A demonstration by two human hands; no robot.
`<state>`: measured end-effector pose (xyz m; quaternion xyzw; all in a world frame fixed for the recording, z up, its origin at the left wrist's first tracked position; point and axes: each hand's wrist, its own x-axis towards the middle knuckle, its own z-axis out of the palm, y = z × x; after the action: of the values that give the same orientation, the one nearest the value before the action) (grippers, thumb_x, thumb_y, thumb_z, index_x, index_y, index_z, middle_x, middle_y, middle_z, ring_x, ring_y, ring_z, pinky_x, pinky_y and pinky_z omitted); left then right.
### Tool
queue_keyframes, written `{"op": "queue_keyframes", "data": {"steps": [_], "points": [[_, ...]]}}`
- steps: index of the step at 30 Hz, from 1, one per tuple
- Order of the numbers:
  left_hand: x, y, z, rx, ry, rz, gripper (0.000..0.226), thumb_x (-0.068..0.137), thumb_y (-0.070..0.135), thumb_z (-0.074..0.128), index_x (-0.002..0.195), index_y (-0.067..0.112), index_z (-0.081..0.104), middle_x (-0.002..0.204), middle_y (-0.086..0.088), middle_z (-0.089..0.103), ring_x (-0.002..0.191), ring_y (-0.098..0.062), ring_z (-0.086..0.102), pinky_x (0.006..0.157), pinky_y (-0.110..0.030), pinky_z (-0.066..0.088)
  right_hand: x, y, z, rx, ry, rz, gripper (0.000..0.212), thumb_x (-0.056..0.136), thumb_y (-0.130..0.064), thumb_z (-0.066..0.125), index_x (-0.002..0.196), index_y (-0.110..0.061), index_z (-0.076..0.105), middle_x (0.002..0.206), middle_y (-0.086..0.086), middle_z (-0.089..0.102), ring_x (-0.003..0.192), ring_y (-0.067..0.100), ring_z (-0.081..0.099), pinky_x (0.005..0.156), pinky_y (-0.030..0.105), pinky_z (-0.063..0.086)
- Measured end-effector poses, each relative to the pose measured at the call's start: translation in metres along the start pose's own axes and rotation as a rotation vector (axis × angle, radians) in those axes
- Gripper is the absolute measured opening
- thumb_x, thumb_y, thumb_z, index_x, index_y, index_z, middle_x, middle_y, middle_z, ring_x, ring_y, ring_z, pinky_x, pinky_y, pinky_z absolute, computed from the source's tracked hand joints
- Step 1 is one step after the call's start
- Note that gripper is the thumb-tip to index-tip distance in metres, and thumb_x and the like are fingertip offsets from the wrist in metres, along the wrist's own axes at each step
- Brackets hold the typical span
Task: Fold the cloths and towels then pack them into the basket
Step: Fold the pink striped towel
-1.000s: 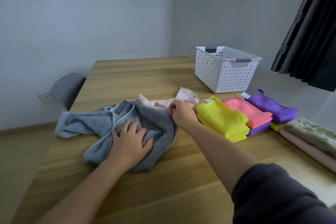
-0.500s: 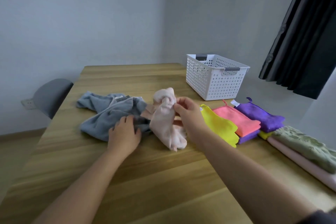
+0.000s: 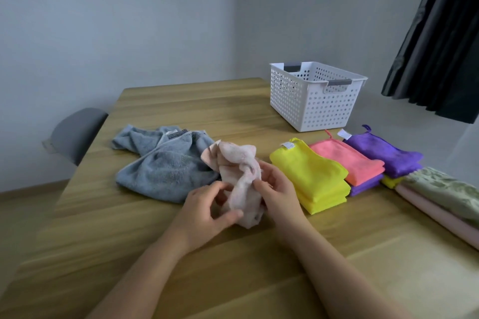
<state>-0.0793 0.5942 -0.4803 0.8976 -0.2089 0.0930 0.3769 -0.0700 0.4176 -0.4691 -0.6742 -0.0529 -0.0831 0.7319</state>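
The left hand (image 3: pixel 207 206) and right hand (image 3: pixel 278 190) each pinch the crumpled pink cloth (image 3: pixel 242 179) with curled fingers, just above the desk (image 3: pixel 207 101) and beside the rumpled grey towel (image 3: pixel 166 166). To the right lie folded stacks: yellow cloths (image 3: pixel 311 176), coral cloth (image 3: pixel 347 160), purple cloths (image 3: pixel 383 154). Beyond them stands the white basket (image 3: pixel 313 103), its floor hidden by its walls. The folded linens (image 3: pixel 445 194) are cut off at the right. Bare desk lies nearest the person.
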Motion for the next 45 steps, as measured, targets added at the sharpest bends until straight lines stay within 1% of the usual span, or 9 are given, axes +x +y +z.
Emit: {"op": "queue_keyframes", "data": {"steps": [6, 10, 13, 15, 19, 25, 32, 40, 45], "points": [[0.016, 0.018, 0.002, -0.332, 0.392, -0.008, 0.016, 0.084, 0.015, 0.046, 0.079, 0.025, 0.058, 0.071, 0.012, 0.060, 0.063, -0.002, 0.051, 0.059, -0.016, 0.040, 0.009, -0.011, -0.011, 0.463, 0.007, 0.079, 0.032, 0.089, -0.001, 0.057, 0.116, -0.018, 0.057, 0.084, 0.008, 0.063, 0.075, 0.017, 0.061, 0.072, 0.028, 0.051], [0.022, 0.033, -0.012, -1.003, 0.502, -0.342, 0.028, 0.095, 0.012, 0.040, 0.078, 0.017, 0.062, 0.073, 0.000, 0.068, 0.077, -0.016, 0.061, 0.071, -0.027, 0.050, 0.010, -0.003, -0.013, -0.016, 0.015, -0.059, 0.037, 0.088, -0.005, 0.060, 0.122, -0.018, 0.053, 0.108, 0.002, 0.063, 0.102, 0.014, 0.058, 0.083, 0.018, 0.048], [0.014, 0.020, -0.025, -0.501, 0.262, -0.310, 0.056, 0.067, 0.067, 0.053, 0.097, 0.019, 0.054, 0.091, -0.006, 0.062, 0.086, -0.022, 0.062, 0.075, -0.034, 0.051, 0.012, 0.017, -0.015, -0.680, -0.185, -0.236, 0.066, 0.074, -0.021, 0.068, 0.136, -0.018, 0.046, 0.130, -0.003, 0.050, 0.123, 0.014, 0.044, 0.103, 0.025, 0.036], [0.010, 0.015, -0.032, -0.121, 0.030, -0.190, 0.090, 0.048, 0.083, 0.059, 0.120, 0.033, 0.037, 0.103, 0.006, 0.052, 0.091, -0.008, 0.056, 0.078, -0.026, 0.046, 0.013, 0.024, -0.014, -0.902, -0.261, -0.279, 0.042, 0.070, -0.021, 0.061, 0.112, -0.018, 0.062, 0.117, -0.002, 0.058, 0.114, 0.024, 0.051, 0.094, 0.033, 0.041], [0.003, 0.007, -0.040, 0.332, -0.059, -0.008, 0.087, 0.071, 0.042, 0.074, 0.134, 0.045, 0.015, 0.118, 0.014, 0.033, 0.095, -0.003, 0.048, 0.081, -0.021, 0.042, 0.012, 0.014, -0.013, -0.739, -0.041, -0.223, 0.011, 0.083, -0.005, 0.054, 0.083, -0.014, 0.062, 0.078, 0.001, 0.061, 0.077, 0.016, 0.057, 0.067, 0.029, 0.042], [0.003, 0.000, -0.059, 0.050, 0.417, 0.071, 0.045, 0.073, 0.002, 0.064, 0.091, 0.036, 0.040, 0.093, 0.010, 0.053, 0.078, -0.006, 0.051, 0.065, -0.017, 0.041, 0.001, -0.005, -0.013, -0.351, 0.171, -0.344, 0.019, 0.093, -0.017, 0.053, 0.075, -0.024, 0.050, 0.065, -0.012, 0.051, 0.063, 0.000, 0.047, 0.059, 0.014, 0.037], [0.010, 0.007, -0.076, 0.424, 0.695, 0.177, 0.028, 0.077, -0.006, 0.052, 0.100, 0.006, 0.064, 0.101, -0.008, 0.059, 0.084, -0.016, 0.053, 0.064, -0.019, 0.036, 0.000, -0.024, -0.009, -0.314, 0.215, -0.477, 0.011, 0.093, -0.002, 0.050, 0.090, -0.013, 0.051, 0.076, -0.012, 0.052, 0.071, -0.003, 0.049, 0.067, 0.010, 0.037], [0.015, 0.055, -0.121, 0.653, 0.233, 0.347, 0.039, 0.087, 0.056, 0.040, 0.107, 0.023, 0.033, 0.095, 0.005, 0.058, 0.057, -0.023, 0.059, 0.052, -0.034, 0.046, 0.004, -0.108, -0.044, -0.676, 0.079, -0.414, 0.013, 0.099, -0.012, 0.038, 0.098, -0.014, 0.051, 0.078, -0.005, 0.055, 0.070, 0.005, 0.048, 0.065, 0.023, 0.032], [0.023, 0.092, -0.148, 0.675, 0.235, 0.340, 0.015, 0.091, 0.038, 0.051, 0.091, 0.024, 0.044, 0.071, 0.009, 0.052, 0.062, -0.025, 0.053, 0.055, -0.034, 0.040, -0.005, -0.150, -0.059, -0.909, -0.034, -0.400, 0.014, 0.094, -0.009, 0.039, 0.090, -0.012, 0.052, 0.080, 0.002, 0.056, 0.079, 0.024, 0.047, 0.063, 0.032, 0.029]]}}
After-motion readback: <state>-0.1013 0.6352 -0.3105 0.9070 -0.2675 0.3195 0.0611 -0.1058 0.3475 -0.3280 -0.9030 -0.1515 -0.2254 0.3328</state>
